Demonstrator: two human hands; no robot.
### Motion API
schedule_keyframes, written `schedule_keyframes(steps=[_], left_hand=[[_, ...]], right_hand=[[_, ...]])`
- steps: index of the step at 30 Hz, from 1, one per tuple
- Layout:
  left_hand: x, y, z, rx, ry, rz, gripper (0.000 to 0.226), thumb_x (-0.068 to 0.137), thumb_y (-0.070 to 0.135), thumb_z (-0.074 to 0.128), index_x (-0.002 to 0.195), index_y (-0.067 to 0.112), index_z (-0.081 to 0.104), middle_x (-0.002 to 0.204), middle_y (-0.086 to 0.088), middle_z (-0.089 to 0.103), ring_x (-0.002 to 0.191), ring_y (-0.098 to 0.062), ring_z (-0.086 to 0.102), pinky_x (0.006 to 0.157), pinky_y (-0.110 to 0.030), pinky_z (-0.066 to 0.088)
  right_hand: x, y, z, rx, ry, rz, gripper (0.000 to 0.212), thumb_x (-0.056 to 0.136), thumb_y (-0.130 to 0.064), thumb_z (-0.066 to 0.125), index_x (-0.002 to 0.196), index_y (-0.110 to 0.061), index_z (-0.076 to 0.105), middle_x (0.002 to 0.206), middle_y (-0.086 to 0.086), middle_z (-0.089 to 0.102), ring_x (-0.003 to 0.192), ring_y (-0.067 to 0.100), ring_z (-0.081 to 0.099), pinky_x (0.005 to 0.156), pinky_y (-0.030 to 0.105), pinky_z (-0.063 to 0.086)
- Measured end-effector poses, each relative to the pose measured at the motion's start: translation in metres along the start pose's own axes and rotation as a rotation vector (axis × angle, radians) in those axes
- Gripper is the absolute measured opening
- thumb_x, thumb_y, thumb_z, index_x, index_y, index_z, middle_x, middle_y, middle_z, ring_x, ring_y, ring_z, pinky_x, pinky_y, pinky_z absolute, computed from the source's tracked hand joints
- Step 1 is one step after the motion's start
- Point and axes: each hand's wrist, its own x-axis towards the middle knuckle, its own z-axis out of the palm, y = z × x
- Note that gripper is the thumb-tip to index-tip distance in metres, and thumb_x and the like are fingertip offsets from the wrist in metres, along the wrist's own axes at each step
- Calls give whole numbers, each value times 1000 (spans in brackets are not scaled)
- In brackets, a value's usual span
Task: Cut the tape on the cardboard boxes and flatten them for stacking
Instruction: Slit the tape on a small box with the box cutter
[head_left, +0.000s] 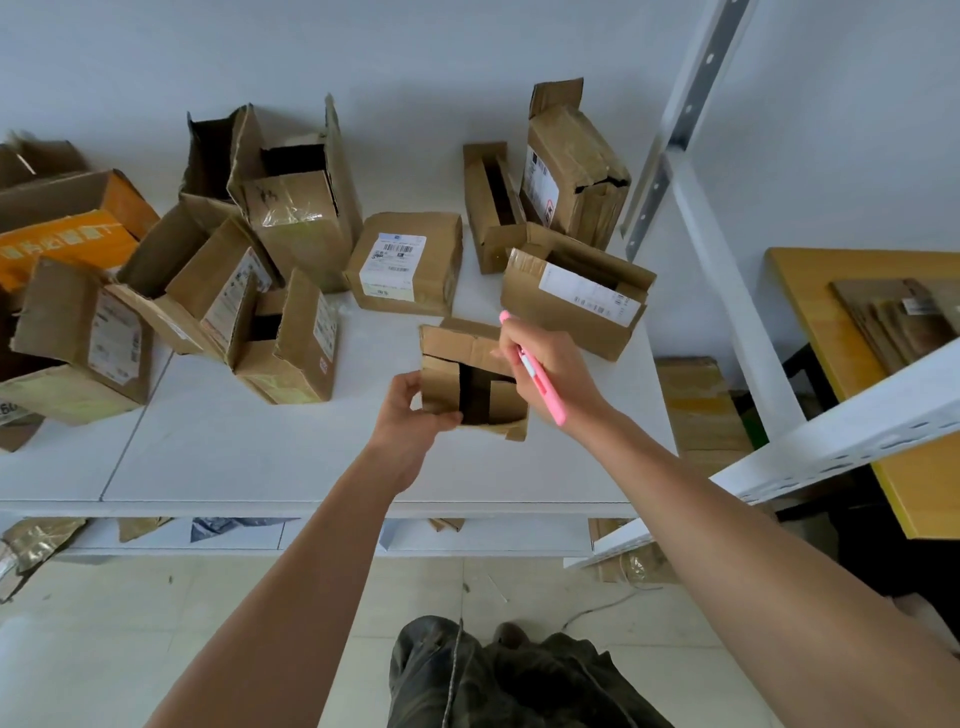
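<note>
A small open cardboard box (467, 364) stands on the white shelf (260, 457) in front of me, its flaps parted and a dark gap showing inside. My left hand (410, 415) grips its near left corner, thumb over the front edge. My right hand (550, 374) holds a pink box cutter (540, 379) over the box's right side, and its fingers touch the far right flap. The cutter's tip points away from me; its blade cannot be made out.
Several more cardboard boxes, some open, crowd the back and left of the shelf, such as a labelled one (405, 262) and another (576, 299). A white rack post (727, 291) rises at right. Flattened cardboard (904, 317) lies on a yellow table (831, 332).
</note>
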Motion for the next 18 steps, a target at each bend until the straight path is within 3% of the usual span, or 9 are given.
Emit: schedule_keyframes(steps=[2, 4, 5, 7, 9, 12, 15, 17, 18], left_hand=[[-1, -8, 0, 48, -23, -8, 59, 78, -19, 65, 125, 12, 46, 134, -6, 56, 99, -20, 64, 77, -23, 47], [-1, -11, -1, 160, 21, 6, 63, 77, -12, 72, 127, 15, 45, 133, -5, 56, 101, -20, 63, 77, -24, 47], [0, -10, -2, 253, 52, 40, 69, 75, -6, 77, 131, 17, 44, 133, -4, 55, 105, -20, 59, 81, -27, 48], [1, -4, -5, 389, 71, 173, 85, 72, 4, 83, 140, 27, 38, 132, 3, 49, 113, -16, 49, 92, -26, 46], [1, 5, -7, 420, 51, 320, 78, 76, 11, 83, 141, 30, 44, 128, 15, 49, 116, -4, 47, 88, -2, 36], [4, 14, -9, 534, 53, 393, 47, 83, 16, 77, 128, 18, 64, 128, 15, 56, 125, -7, 50, 81, 10, 28], [5, 15, -14, 591, 117, 411, 36, 85, 15, 75, 121, 17, 70, 130, 5, 60, 122, -4, 49, 79, 12, 26], [6, 16, -21, 600, 173, 413, 33, 85, 16, 75, 117, 18, 71, 129, 2, 62, 114, 1, 48, 75, 12, 26], [6, 17, -25, 609, 186, 410, 32, 85, 16, 75, 117, 19, 71, 129, 2, 63, 111, 2, 47, 74, 11, 27]], right_hand=[[-4, 6, 3, 34, -1, -17, 25, 95, -1, 57, 72, 4, 49, 66, 17, 54, 64, 24, 64, 82, 39, 59], [-10, 10, 5, 69, -32, -15, 25, 97, -2, 56, 73, 5, 50, 67, 16, 55, 69, 22, 66, 88, 18, 55], [-11, 12, 7, 86, -53, -14, 25, 97, -2, 55, 74, 5, 49, 68, 17, 55, 70, 25, 67, 88, 14, 53], [-13, 19, 10, 107, -77, 31, 29, 100, -10, 52, 74, 1, 49, 71, 17, 55, 74, 26, 67, 92, 25, 55], [-13, 23, 10, 171, -69, 148, 36, 103, -23, 48, 71, -5, 50, 72, 17, 53, 72, 26, 60, 96, 38, 53], [-15, 22, 8, 220, -138, 157, 31, 101, -25, 52, 78, -5, 46, 75, 17, 54, 72, 21, 60, 86, 29, 55], [-24, 29, 3, 157, 33, 74, 31, 91, -37, 63, 102, -12, 50, 100, 11, 59, 93, 25, 60, 86, 30, 50], [-34, 45, -2, 39, 176, 40, 33, 88, -22, 70, 107, -14, 45, 107, 8, 54, 100, 22, 54, 87, 15, 44], [-40, 52, -4, -3, 168, 94, 35, 87, -15, 71, 107, -15, 43, 109, 8, 53, 101, 20, 52, 83, 10, 42]])
